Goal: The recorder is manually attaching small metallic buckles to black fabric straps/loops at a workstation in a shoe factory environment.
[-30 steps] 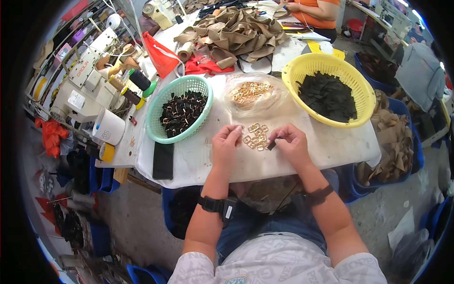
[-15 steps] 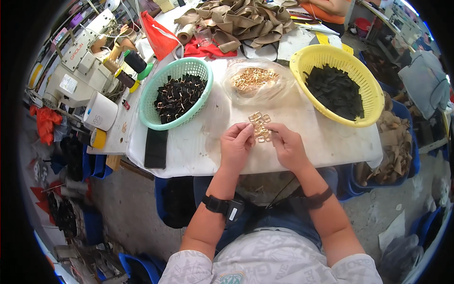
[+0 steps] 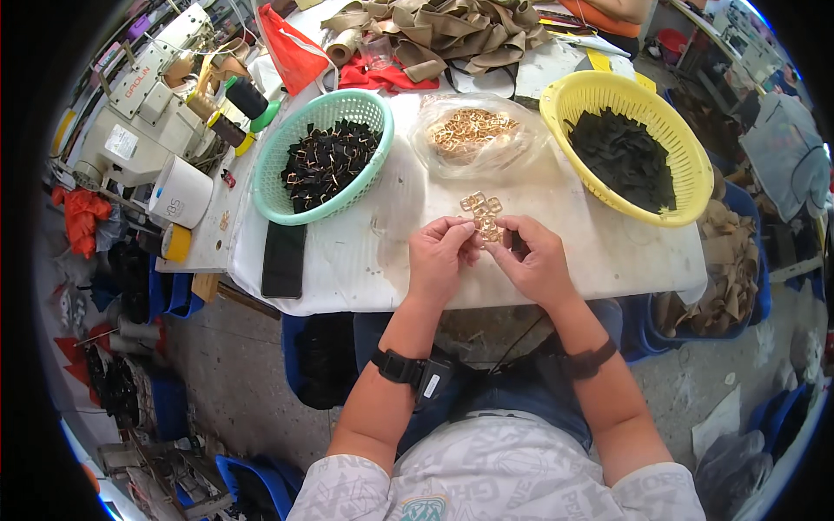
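Observation:
Over the near part of the white-covered table (image 3: 347, 260), my two hands meet at a small cluster of gold metal buckles (image 3: 480, 205). My left hand (image 3: 440, 260) is closed in a pinch at the cluster's left side; what lies between its fingertips is hidden. From the right, thumb and forefinger of my right hand (image 3: 537, 265) close on a gold buckle (image 3: 492, 233). Something dark shows behind that thumb, too small to name. Beyond the hands, a clear plastic bag (image 3: 521, 148) holds many more gold buckles (image 3: 469, 130).
A mint green basket (image 3: 265, 187) of black pieces with gold buckles stands left, above a black phone (image 3: 283, 260). On the right a yellow basket (image 3: 695, 174) holds black strips (image 3: 621, 161). Brown fabric pieces (image 3: 460, 39) lie at the back. A sewing machine (image 3: 130, 130) stands far left.
My right hand has come in closer to the left and its grip has shifted from a dark piece to a gold buckle. The view has tilted slightly.

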